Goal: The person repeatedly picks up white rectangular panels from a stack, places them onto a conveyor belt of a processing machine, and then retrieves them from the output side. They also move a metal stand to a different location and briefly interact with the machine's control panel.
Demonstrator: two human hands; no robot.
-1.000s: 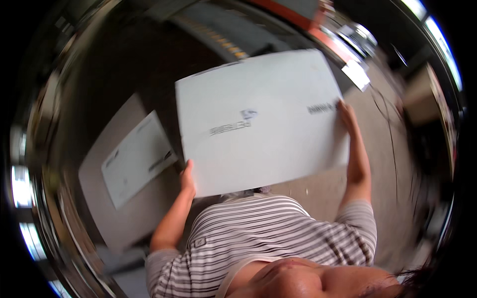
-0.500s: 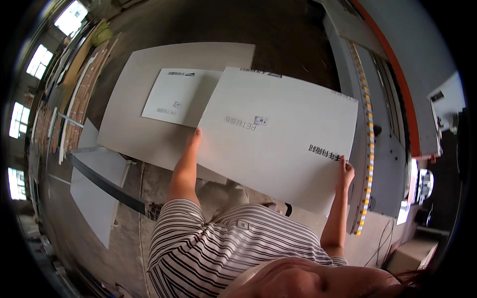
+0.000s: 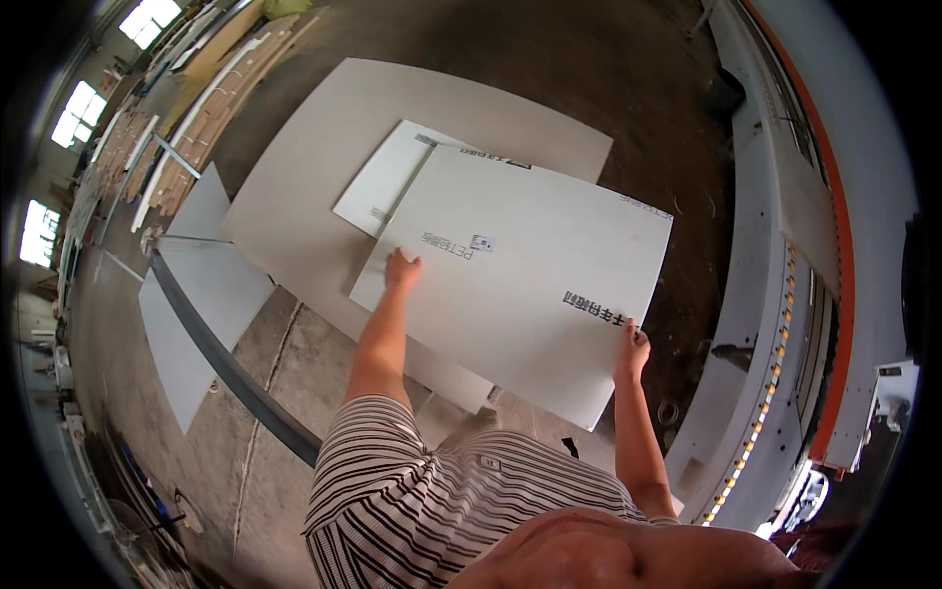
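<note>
A large white panel (image 3: 530,226) with dark print and a small label lies tilted in front of me. Its far left part overlaps a smaller white panel (image 3: 378,187), which rests on a big grey-beige board (image 3: 294,167). My left hand (image 3: 402,268) presses on the top face of the large panel near its left edge, thumb and fingers apart. At the right edge, my right hand (image 3: 631,350) grips the panel near its lower right corner, thumb on top; the fingers underneath are partly hidden.
A long grey machine with yellow rollers (image 3: 765,393) and an orange strip (image 3: 844,344) runs along the right. To the left are a dark curved bar (image 3: 216,353) and a pale sheet (image 3: 182,344). Stacked boards (image 3: 196,128) lie farther left.
The large panel has shifted left and lower over the board. My left hand has gone from its left edge onto its top face; my right hand keeps its grip. The view has turned.
</note>
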